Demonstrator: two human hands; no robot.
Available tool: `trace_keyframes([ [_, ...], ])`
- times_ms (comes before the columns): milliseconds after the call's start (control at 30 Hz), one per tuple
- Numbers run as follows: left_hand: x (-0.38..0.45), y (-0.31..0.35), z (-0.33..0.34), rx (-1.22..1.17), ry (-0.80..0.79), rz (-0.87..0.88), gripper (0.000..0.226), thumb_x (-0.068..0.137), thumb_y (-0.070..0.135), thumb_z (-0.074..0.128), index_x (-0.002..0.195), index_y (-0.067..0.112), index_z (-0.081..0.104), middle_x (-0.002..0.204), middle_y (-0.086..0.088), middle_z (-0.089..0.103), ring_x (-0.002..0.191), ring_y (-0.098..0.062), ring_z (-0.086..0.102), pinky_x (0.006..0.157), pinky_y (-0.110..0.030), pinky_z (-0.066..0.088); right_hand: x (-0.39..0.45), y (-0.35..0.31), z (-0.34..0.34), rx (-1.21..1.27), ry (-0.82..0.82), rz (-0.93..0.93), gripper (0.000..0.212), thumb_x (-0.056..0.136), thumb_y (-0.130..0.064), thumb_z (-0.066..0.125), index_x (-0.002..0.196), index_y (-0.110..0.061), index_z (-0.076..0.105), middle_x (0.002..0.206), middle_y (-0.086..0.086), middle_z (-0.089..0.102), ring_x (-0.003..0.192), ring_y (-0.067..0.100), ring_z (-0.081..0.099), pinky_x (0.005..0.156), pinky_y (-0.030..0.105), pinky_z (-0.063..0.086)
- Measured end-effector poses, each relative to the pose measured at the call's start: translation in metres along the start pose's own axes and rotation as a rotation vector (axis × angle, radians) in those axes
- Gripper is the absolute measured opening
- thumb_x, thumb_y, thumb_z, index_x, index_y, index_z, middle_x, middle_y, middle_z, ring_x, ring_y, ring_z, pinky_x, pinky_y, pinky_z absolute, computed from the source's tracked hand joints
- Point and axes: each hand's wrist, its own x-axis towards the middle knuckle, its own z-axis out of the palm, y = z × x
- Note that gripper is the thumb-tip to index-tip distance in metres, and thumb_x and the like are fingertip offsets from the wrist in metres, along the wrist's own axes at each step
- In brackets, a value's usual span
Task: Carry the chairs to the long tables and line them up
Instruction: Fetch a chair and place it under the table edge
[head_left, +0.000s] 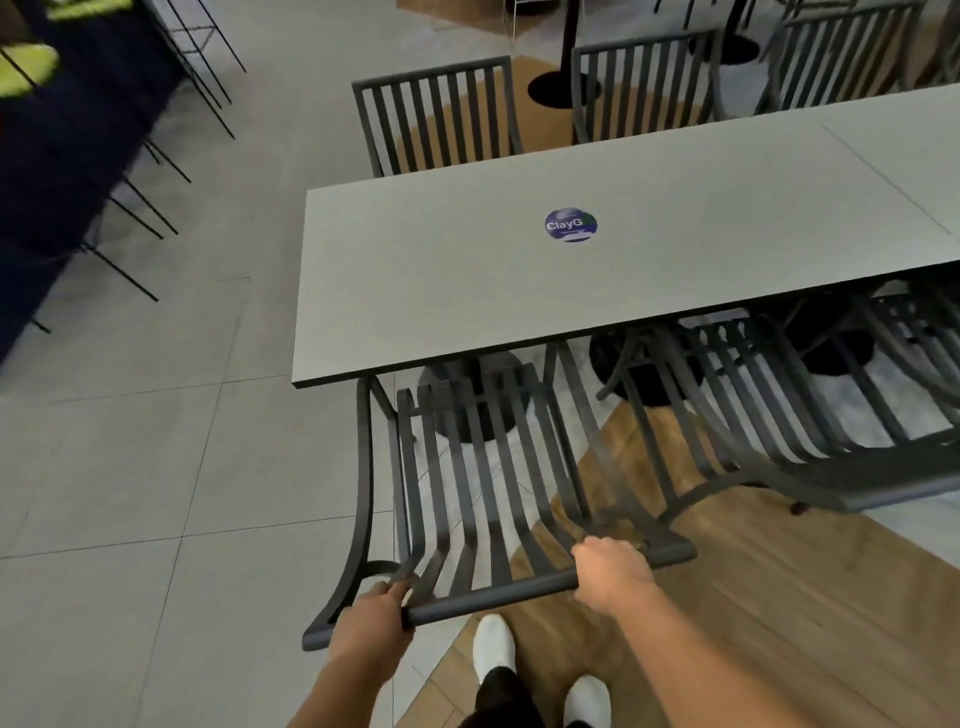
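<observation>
- Both hands grip the top rail of the slatted chair (483, 467): the left hand (376, 616) is wrapped around the rail's left end, the right hand (613, 569) is closed over it further right.
- The chair sits at the near left end of the long counter (441, 270), its seat front tucked under the counter edge, its back toward the person.
- Risk, as I judge it: pushed further in, the armrest or seat could knock the counter's edge or its round black base (470, 395), jolting the top.
- The neighbouring chair (779, 415) stands just to the right; a skewed push could clash the two frames and spoil the line.
- A white shoe (493, 649) is close behind the chair's rear leg, so pulling back could catch a foot.
- The counter top is pale grey and bare except for a round blue sticker (570, 225).
- The floor is light tile with a wood-look strip underfoot; the seam might snag a dragged leg.
- More slatted chairs (441, 114) line the far side.
</observation>
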Motion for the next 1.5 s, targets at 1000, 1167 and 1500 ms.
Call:
trace_keyframes([
  [1000, 0.013, 0.008, -0.01, 0.14, 0.019, 0.089, 0.058, 0.107, 0.015, 0.046, 0.153, 0.049, 0.035, 0.122, 0.007, 0.066, 0.104, -0.015, 0.063, 0.093, -0.03, 0.049, 0.008, 0.016, 0.011, -0.005, 0.153, -0.015, 0.021, 0.098, -0.019, 0.055, 0.117, -0.024, 0.065, 0.115, -0.002, 0.068, 0.107, 0.022, 0.067, 0.088, 0.037, 0.053],
  [1167, 0.041, 0.011, -0.031, 0.16, 0.009, 0.084, 0.057, 0.107, 0.015, 0.047, 0.152, 0.048, 0.037, 0.119, 0.004, 0.068, 0.103, -0.017, 0.064, 0.096, -0.034, 0.048, 0.033, 0.017, -0.015, -0.032, 0.14, 0.014, 0.022, 0.097, -0.019, 0.057, 0.116, -0.024, 0.066, 0.114, -0.001, 0.069, 0.106, 0.024, 0.067, 0.087, 0.038, 0.052],
  [1500, 0.092, 0.0, -0.065, 0.186, -0.001, 0.071, 0.06, 0.105, 0.014, 0.051, 0.149, 0.052, 0.039, 0.119, 0.004, 0.069, 0.101, -0.019, 0.066, 0.101, -0.039, 0.046, 0.074, 0.008, -0.058, -0.043, 0.138, 0.023, 0.024, 0.097, -0.021, 0.058, 0.12, -0.023, 0.066, 0.111, 0.0, 0.07, 0.102, 0.024, 0.068, 0.086, 0.037, 0.053],
])
